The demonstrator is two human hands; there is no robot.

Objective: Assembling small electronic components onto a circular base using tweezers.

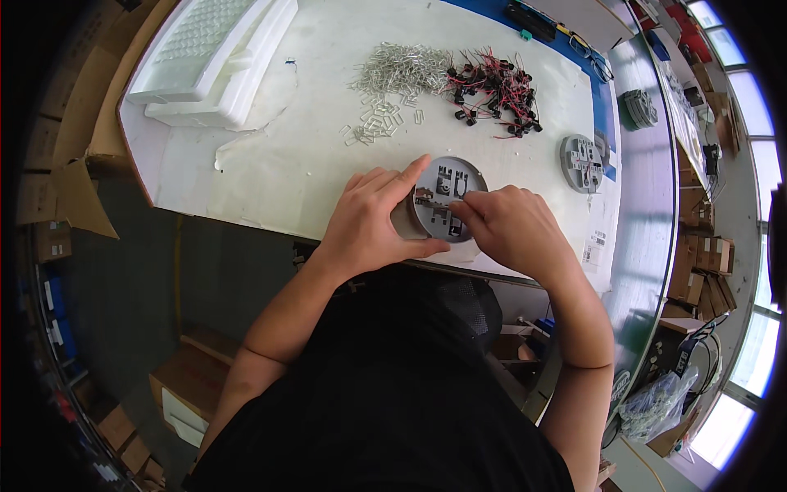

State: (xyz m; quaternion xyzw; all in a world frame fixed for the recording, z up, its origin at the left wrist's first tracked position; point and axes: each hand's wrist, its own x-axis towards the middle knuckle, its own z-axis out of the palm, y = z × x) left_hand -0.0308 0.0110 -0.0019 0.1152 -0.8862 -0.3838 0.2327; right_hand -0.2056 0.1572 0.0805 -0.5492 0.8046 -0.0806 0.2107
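A round grey plastic housing (474, 170) with a raised rim and dark slots and posts inside rests near the table's front edge. My left hand (365, 217) curves round its left side, with the index finger along the far rim and the thumb at the near rim. My right hand (520, 230) reaches in from the right, its thumb and fingers pinched together down inside the housing. Whatever that pinch holds is hidden by the fingers. Beyond the housing lie a heap of bent wire metal clips (402, 74) and a pile of small black round parts with red and black leads (496, 90).
White foam trays (197, 49) stand at the table's far left. To the right sits a stack of grey round parts (582, 164), with a similar green-grey stack (638, 109) beyond it. A blue mat strip (484, 10) with tools runs along the far edge.
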